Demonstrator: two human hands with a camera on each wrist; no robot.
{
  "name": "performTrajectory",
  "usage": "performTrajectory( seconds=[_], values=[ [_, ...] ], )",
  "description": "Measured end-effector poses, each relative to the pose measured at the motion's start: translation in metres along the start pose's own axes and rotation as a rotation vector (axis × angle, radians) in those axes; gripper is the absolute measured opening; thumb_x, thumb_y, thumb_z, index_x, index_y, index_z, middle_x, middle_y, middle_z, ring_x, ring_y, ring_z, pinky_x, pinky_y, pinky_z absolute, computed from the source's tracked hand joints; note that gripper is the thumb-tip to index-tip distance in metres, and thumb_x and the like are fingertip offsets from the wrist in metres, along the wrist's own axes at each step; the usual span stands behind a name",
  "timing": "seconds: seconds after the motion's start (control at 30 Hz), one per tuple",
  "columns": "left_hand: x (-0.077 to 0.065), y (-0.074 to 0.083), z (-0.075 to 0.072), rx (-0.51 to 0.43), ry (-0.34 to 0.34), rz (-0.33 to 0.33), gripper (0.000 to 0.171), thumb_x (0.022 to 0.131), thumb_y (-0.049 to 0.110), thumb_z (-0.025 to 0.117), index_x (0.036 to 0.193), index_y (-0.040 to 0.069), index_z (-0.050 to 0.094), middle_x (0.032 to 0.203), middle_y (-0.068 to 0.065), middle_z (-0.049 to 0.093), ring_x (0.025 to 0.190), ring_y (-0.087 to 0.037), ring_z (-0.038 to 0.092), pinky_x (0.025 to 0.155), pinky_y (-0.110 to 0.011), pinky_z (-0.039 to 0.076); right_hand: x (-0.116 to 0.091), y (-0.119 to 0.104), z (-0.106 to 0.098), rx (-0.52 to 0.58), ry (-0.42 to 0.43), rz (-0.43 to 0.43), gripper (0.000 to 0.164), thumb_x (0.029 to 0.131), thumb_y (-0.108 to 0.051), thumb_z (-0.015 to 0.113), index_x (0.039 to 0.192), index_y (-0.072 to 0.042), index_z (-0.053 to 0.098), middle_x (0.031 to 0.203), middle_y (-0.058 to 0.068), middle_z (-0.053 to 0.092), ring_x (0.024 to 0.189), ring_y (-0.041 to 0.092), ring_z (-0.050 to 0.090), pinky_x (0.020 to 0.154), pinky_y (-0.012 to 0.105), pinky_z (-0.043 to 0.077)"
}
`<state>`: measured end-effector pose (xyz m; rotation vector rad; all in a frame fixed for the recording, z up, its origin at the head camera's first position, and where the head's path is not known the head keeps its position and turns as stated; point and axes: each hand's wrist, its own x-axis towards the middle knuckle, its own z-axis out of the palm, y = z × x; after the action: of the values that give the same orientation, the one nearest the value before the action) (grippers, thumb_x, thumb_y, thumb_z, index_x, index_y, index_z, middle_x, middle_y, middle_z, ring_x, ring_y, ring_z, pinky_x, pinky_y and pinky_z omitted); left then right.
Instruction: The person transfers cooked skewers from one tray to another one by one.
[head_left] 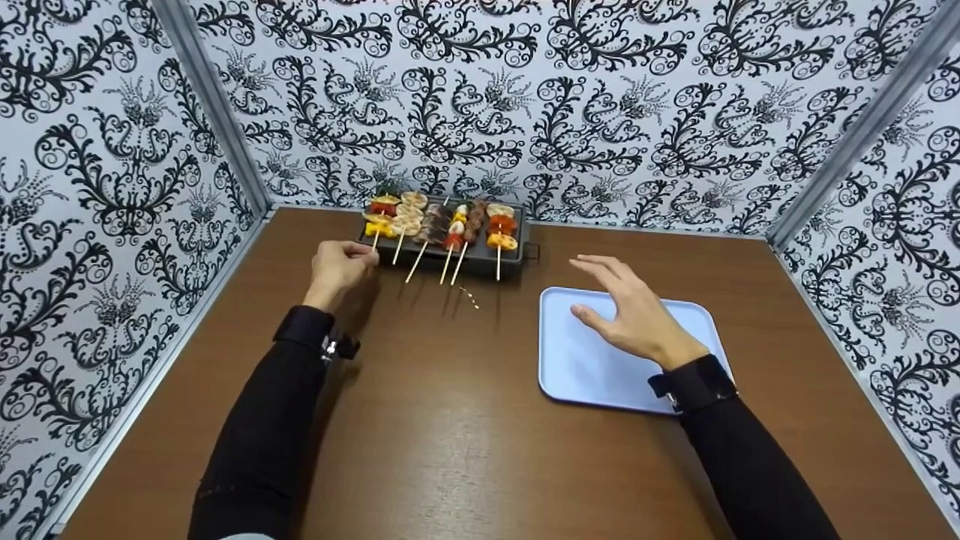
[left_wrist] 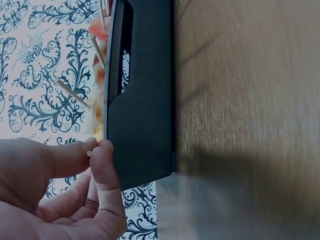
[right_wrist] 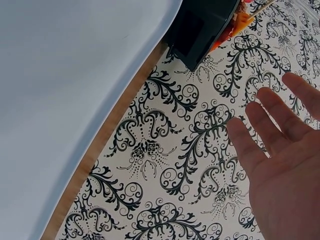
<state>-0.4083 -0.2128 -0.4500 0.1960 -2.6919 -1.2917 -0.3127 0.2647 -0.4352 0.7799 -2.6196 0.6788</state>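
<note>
At the back of the table a dark grill carries several skewers, their wooden sticks jutting out over its front edge. My left hand is at the grill's left end and pinches the stick end of the leftmost skewer, which has yellow and red pieces on it. Up close in the left wrist view, thumb and forefinger meet on the stick tip beside the grill wall. My right hand, fingers spread and holding nothing, hovers over a light blue tray.
To the right of the grill's centre lies the rightmost skewer, with orange pieces. A small wire handle sticks out from the grill's right side. Patterned walls enclose the brown table at the back and both sides.
</note>
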Motion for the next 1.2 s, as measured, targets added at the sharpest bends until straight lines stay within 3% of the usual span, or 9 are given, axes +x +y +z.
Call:
performTrajectory(
  seconds=[0.23, 0.5, 0.7, 1.2],
  values=[
    [-0.004, 0.002, -0.005, 0.018, -0.008, 0.006, 0.029, 0.092, 0.033, 0.073, 0.111, 0.013, 0.080, 0.112, -0.013, 0.079, 0.103, -0.031, 0.069, 0.096, -0.043, 0.054, -0.001, -0.001, -0.002, -0.005, -0.008, 0.009, 0.068, 0.095, -0.051, 0.067, 0.156, -0.038, 0.039, 0.160, -0.007, 0.043, 0.148, 0.015, 0.043, 0.122, 0.048, 0.040],
    [-0.008, 0.002, -0.010, 0.022, -0.007, -0.004, 0.030, 0.093, 0.033, 0.072, 0.113, 0.012, 0.079, 0.115, -0.013, 0.078, 0.106, -0.033, 0.069, 0.100, -0.046, 0.054, -0.004, 0.003, -0.004, -0.009, 0.003, -0.001, 0.067, 0.096, -0.050, 0.066, 0.156, -0.029, 0.043, 0.159, -0.005, 0.045, 0.147, 0.016, 0.044, 0.121, 0.047, 0.041],
    [-0.010, 0.006, -0.011, -0.011, 0.035, -0.021, 0.028, 0.091, 0.032, 0.075, 0.112, 0.013, 0.079, 0.112, -0.012, 0.079, 0.105, -0.030, 0.069, 0.099, -0.042, 0.053, -0.009, 0.011, -0.007, -0.012, 0.028, -0.003, 0.066, 0.096, -0.048, 0.067, 0.155, -0.031, 0.042, 0.158, -0.003, 0.046, 0.146, 0.019, 0.047, 0.118, 0.049, 0.043],
    [-0.014, 0.012, -0.011, -0.022, 0.048, -0.001, 0.026, 0.092, 0.031, 0.074, 0.111, 0.015, 0.079, 0.108, -0.010, 0.079, 0.092, -0.020, 0.069, 0.078, -0.024, 0.050, -0.022, 0.026, -0.016, -0.037, 0.034, 0.038, 0.068, 0.096, -0.046, 0.068, 0.156, -0.035, 0.040, 0.159, 0.002, 0.046, 0.147, 0.025, 0.045, 0.119, 0.053, 0.042]
  ],
)
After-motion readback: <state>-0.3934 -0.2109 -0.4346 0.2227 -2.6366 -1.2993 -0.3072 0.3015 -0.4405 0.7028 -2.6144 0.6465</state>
